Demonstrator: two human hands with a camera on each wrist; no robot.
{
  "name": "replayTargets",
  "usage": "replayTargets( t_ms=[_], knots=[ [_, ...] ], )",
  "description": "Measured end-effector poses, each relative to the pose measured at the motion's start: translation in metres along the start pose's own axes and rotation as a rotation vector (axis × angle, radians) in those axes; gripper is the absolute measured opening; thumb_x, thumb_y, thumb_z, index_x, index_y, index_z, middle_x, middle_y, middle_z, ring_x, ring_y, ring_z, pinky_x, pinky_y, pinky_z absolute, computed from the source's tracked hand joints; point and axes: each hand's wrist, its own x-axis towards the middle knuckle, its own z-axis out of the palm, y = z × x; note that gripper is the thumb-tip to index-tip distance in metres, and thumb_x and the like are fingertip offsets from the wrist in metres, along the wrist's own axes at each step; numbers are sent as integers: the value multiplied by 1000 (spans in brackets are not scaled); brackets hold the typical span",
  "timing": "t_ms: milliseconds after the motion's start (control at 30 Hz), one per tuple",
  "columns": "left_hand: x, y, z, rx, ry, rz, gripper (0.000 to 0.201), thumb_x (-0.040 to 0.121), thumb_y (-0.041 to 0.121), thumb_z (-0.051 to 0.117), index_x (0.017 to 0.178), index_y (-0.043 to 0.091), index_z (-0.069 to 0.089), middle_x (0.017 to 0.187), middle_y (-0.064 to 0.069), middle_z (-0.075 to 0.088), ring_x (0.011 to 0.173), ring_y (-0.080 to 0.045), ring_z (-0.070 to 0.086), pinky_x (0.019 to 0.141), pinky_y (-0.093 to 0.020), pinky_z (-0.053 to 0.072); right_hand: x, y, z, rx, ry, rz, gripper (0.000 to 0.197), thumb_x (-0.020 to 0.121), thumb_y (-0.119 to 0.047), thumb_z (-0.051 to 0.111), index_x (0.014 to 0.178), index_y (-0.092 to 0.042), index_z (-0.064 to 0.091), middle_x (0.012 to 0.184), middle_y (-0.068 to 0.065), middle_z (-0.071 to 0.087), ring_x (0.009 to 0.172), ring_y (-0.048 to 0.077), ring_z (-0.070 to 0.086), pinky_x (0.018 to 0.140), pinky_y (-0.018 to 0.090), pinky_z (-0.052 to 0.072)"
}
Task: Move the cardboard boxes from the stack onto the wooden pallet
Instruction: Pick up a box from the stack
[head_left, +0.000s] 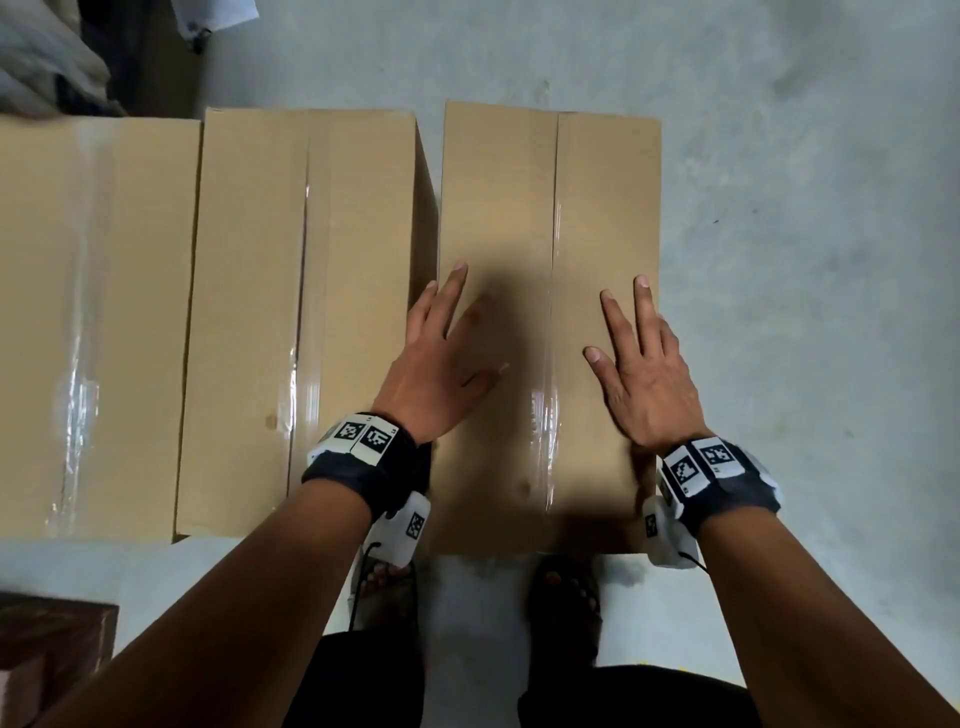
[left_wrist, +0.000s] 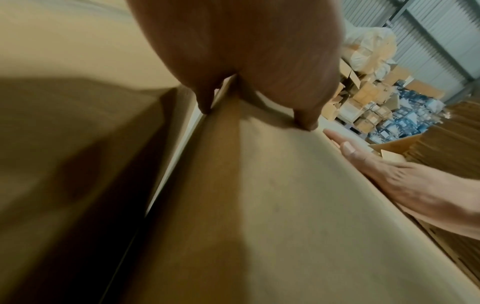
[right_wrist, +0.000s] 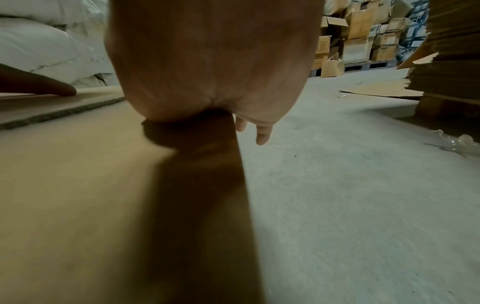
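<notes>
Each bare arm wears a black wrist band (head_left: 358, 473) with white blocks (head_left: 363, 439) showing black square patterns. A thin black cord (head_left: 358, 582) hangs down. Dark sandals (head_left: 566, 587), black shorts (head_left: 639, 701).

three cardboard boxes (head_left: 545, 270), two hands (head_left: 441, 358).

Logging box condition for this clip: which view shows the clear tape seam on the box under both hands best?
The head view: the tape seam runs the whole top of the box, between the left hand and right hand. The left wrist view shows only blurred cardboard; the right wrist view shows a flap edge, no tape.
</notes>
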Motion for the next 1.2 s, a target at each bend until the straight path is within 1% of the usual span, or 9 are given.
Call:
replayTargets(
  t_ms=[133,233,433,500,567,667,733,1000,1200],
  knots=[
    [0,1,13,-50,9,32,85,90,38,79,162,30,34,173,19,-11,161,-37,-4,128,-48,16,0,2,-6,103,-6,-49,63,111,-54,35,167,-40,11,174,-12,-17,157,33,23,115,54,40],
    [5,-4,18,11,58,90,78,90,43,77,158,27,42,175,8,-4,160,-41,7,127,-58,21,-1,3,-8,209,1,-99,64,110,-51,42,167,-35,17,174,-15,-16,160,19,17,120,50,37],
    [6,-12,18,26,133,148,71,92,44,75,155,24,48,176,-5,3,161,-22,15,120,-61,32,-9,-7,2,298,89,-149,69,104,-44,61,165,-28,31,175,-8,-13,143,-27,1,107,33,41],
    [5,-8,19,23,120,149,71,93,44,73,155,24,48,176,-6,3,161,-22,14,121,-61,31,-14,-6,0,300,118,-161,67,104,-44,62,163,-27,36,176,-6,-8,148,-17,22,109,35,44],
    [3,0,19,18,103,143,69,93,44,72,154,23,49,176,-7,3,160,-25,16,120,-61,32,-21,-4,-5,300,143,-149,67,100,-46,67,160,-27,43,177,-4,-1,134,9,51,105,29,47],
    [-7,14,17,-1,106,157,69,92,40,75,153,21,50,175,-7,6,160,-30,19,119,-61,34,-38,-2,-18,306,182,-146,70,95,-50,74,156,-28,49,177,-2,5,150,-4,32,105,4,33],
    [-16,27,14,-15,115,161,72,90,34,80,154,22,49,175,-6,5,160,-32,18,120,-60,34,-50,-3,-32,305,206,-148,71,94,-50,76,156,-28,49,177,0,6,156,-4,18,109,0,24],
    [-82,90,-29,-123,172,166,65,97,35,73,154,16,50,175,-6,9,159,-20,22,118,-60,40,-124,-30,-102,309,205,-179,72,94,-44,78,156,-23,49,176,7,6,160,13,17,120,13,26],
    [-143,150,-93,-161,133,102,66,97,36,72,156,23,47,176,-3,4,160,-18,20,121,-59,35,-178,-68,-172,314,150,-229,63,95,-42,78,151,-23,57,176,5,11,160,16,22,122,41,39]
  ],
)
